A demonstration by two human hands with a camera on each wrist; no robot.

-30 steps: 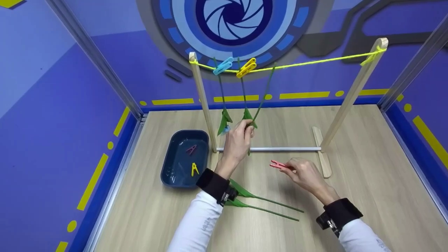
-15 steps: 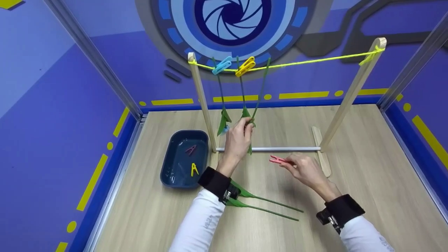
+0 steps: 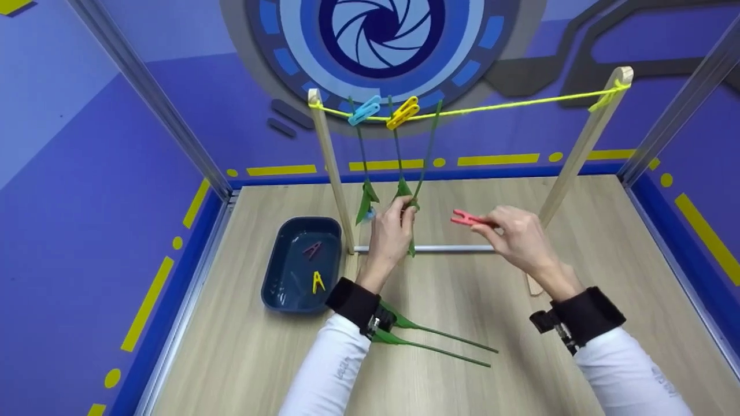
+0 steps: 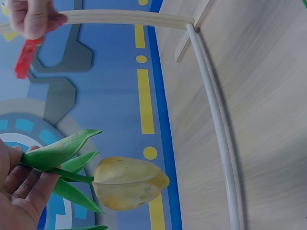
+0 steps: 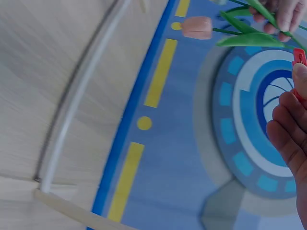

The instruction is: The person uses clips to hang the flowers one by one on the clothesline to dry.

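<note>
My left hand [image 3: 393, 234] pinches a yellow tulip [image 4: 129, 184] by its stem near the leaves, bloom downward. Its green stem [image 3: 429, 147] points up, and the tip overlaps the yellow line [image 3: 509, 104] in the head view, right of the yellow clothespin [image 3: 403, 113]. My right hand [image 3: 520, 237] pinches a red clothespin [image 3: 464, 218] between thumb and fingers, its prongs pointing left, apart from the stem. Two flowers hang bloom down on the line, one under a blue clothespin [image 3: 365, 111] and one under the yellow one. A peach tulip [image 5: 196, 28] shows in the right wrist view.
A dark blue tray [image 3: 272, 260] at left holds a purple clothespin [image 3: 313, 250] and a yellow one [image 3: 318, 282]. Two more green stems [image 3: 457, 338] lie on the table near my left wrist. Wooden posts [image 3: 584, 144] and a white bar [image 3: 451, 248] form the rack.
My right hand has risen toward the line with the red clothespin. My left hand has tilted the tulip stem more upright, its tip moving left toward the yellow clothespin.
</note>
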